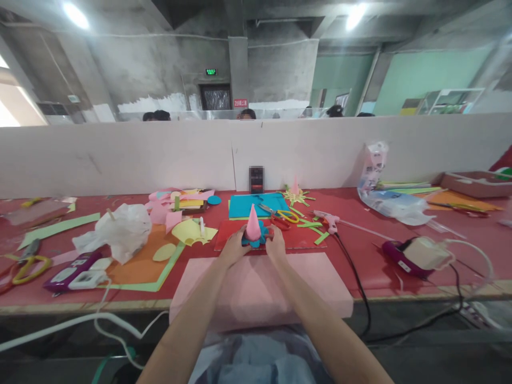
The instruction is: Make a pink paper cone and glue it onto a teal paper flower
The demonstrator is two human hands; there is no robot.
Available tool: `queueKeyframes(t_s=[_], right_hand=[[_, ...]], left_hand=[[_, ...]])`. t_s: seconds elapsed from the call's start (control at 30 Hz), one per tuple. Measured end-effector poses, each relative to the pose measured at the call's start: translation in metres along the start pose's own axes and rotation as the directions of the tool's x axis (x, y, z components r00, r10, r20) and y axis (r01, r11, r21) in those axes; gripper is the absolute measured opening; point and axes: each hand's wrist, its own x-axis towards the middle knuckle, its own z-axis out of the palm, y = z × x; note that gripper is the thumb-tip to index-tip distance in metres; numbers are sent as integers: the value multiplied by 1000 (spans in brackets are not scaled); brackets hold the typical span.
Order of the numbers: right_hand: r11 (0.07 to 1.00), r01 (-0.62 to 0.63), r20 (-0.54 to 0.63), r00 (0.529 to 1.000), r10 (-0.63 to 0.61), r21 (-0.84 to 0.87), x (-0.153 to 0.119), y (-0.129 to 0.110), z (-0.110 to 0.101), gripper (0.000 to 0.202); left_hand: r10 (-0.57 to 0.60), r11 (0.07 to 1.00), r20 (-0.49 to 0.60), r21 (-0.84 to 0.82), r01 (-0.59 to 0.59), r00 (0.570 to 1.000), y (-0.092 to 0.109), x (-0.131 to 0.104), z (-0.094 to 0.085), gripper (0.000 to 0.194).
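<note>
A pink paper cone (253, 224) stands upright on a blue petal-edged paper base (263, 234), in the middle of the view. My left hand (235, 245) holds the left side of the blue base with curled fingers. On the right side, my right hand (276, 242) pinches the base's edge. Beneath them is a red sheet (226, 234) at the table's middle. Behind it lie a blue sheet (240, 205) and yellow-handled scissors (286, 215). A pink glue gun (330, 221) rests to the right, beside green paper strips (320, 234).
A pink box-like block (260, 282) lies at the front edge. To the left are a crumpled white bag (128, 232), orange paper (140, 266) and a purple power strip (74, 274). Another purple strip (404, 261) and cables are right. A phone (256, 180) leans against the white partition (180, 154).
</note>
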Motion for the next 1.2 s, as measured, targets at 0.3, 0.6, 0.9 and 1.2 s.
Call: queueKeyframes(t_s=[0.3,0.6,0.9,1.2], right_hand=[[999,-36,-67,997,35,-4,1,-4,-3,43],[997,-59,-142,988,66,55,2,-7,-5,41],[996,-89,-167,982,92,25,2,-3,-6,38],[989,-125,-148,980,136,76,2,-10,-9,28]], left_hand=[[-40,983,-93,-181,23,995,-22,11,10,57],[83,993,-295,-55,-104,952,-1,7,-6,4],[175,969,-516,-61,-240,839,45,29,-30,13],[90,984,-400,-103,-142,912,27,25,0,16]])
